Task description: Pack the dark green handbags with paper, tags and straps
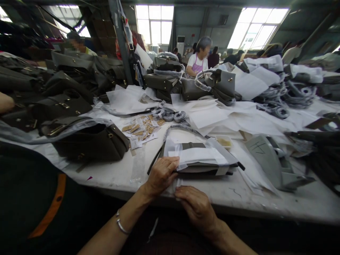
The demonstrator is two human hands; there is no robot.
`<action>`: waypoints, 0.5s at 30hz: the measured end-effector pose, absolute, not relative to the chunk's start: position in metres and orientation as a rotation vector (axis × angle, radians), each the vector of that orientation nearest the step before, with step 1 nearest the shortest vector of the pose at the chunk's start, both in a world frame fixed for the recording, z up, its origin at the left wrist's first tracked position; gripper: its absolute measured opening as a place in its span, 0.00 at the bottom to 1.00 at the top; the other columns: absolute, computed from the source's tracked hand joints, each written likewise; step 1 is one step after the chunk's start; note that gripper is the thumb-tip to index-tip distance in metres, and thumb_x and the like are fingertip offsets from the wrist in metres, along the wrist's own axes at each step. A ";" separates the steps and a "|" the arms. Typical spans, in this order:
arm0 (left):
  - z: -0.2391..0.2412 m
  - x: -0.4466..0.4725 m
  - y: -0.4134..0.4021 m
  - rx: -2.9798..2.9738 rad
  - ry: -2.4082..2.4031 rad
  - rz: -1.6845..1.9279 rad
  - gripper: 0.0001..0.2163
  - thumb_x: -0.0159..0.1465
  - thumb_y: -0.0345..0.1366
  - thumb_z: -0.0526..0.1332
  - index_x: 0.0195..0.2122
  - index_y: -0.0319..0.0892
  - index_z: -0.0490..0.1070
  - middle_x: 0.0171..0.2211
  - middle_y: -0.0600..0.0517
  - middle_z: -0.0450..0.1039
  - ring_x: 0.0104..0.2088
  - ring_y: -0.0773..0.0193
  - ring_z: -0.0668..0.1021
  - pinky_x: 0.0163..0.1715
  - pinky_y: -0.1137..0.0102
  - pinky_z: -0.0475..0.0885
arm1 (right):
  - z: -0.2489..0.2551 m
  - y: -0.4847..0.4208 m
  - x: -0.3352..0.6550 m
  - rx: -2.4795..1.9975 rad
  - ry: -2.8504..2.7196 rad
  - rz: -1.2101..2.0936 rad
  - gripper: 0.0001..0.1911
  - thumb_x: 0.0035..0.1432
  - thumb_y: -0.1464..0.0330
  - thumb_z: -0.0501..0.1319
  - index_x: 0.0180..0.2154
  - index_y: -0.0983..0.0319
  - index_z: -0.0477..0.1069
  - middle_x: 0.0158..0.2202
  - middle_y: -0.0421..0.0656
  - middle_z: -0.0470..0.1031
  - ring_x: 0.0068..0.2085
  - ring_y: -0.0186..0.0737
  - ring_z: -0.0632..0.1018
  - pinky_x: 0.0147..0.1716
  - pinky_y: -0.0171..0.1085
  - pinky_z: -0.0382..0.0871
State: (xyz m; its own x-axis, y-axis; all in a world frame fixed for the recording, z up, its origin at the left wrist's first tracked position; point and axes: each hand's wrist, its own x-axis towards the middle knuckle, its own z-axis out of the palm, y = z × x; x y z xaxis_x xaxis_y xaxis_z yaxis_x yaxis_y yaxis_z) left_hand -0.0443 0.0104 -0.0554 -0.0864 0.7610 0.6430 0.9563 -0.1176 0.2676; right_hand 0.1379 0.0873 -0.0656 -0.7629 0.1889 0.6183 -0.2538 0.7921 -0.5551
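Note:
A dark handbag [202, 169] lies flat at the table's front edge, with white paper [198, 156] and translucent plastic wrap [223, 156] over it. Its wrapped handle [183, 126] arches behind. My left hand [162, 176] is closed at the bag's near left corner, fingers pressed on the wrap. Just in front of the table edge, my right hand [198, 205] pinches a loose end of the same wrap, close below the left hand. Part of the wrap between the hands is hidden by the fingers.
Another dark handbag [90, 138] stands to the left, near a person's dark sleeve [32, 191]. Brown tags [145, 127], film rolls [180, 116] and white sheets [212, 113] lie behind. A grey tape dispenser [273, 163] stands right. A person in an apron [198, 63] works opposite.

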 end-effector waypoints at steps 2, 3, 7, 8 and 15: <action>-0.054 -0.048 0.012 -1.940 -1.890 -1.028 0.17 0.59 0.28 0.66 0.48 0.44 0.67 0.48 0.47 0.77 0.49 0.54 0.77 0.47 0.59 0.72 | -0.071 0.075 0.129 -0.027 -2.259 0.912 0.07 0.63 0.76 0.58 0.41 0.62 0.72 0.33 0.43 0.79 0.35 0.38 0.79 0.37 0.35 0.75; -0.054 -0.050 0.013 -1.948 -1.897 -1.035 0.17 0.58 0.28 0.67 0.47 0.44 0.67 0.48 0.47 0.77 0.48 0.54 0.77 0.46 0.59 0.72 | -0.073 0.071 0.127 -0.043 -2.267 0.922 0.07 0.63 0.76 0.58 0.39 0.62 0.73 0.31 0.43 0.78 0.34 0.38 0.79 0.34 0.35 0.74; -0.061 -0.053 0.012 -1.960 -1.920 -1.058 0.18 0.56 0.27 0.69 0.45 0.43 0.66 0.46 0.47 0.77 0.47 0.54 0.77 0.45 0.60 0.73 | -0.060 0.070 0.126 0.044 -2.402 0.956 0.07 0.64 0.73 0.59 0.33 0.61 0.73 0.28 0.41 0.78 0.29 0.38 0.78 0.30 0.34 0.72; -0.063 -0.053 0.011 -1.963 -1.918 -1.062 0.18 0.56 0.27 0.69 0.45 0.43 0.66 0.46 0.47 0.77 0.47 0.53 0.77 0.45 0.60 0.73 | -0.051 0.074 0.128 0.085 -2.434 1.007 0.06 0.64 0.71 0.60 0.33 0.61 0.73 0.27 0.40 0.78 0.28 0.36 0.78 0.29 0.33 0.71; -0.071 -0.050 0.009 -1.939 -1.878 -1.100 0.13 0.62 0.33 0.65 0.46 0.41 0.66 0.46 0.46 0.76 0.46 0.54 0.77 0.45 0.60 0.72 | 0.007 0.133 0.120 0.013 -2.469 0.552 0.14 0.61 0.72 0.63 0.49 0.60 0.72 0.47 0.48 0.78 0.53 0.47 0.75 0.53 0.47 0.70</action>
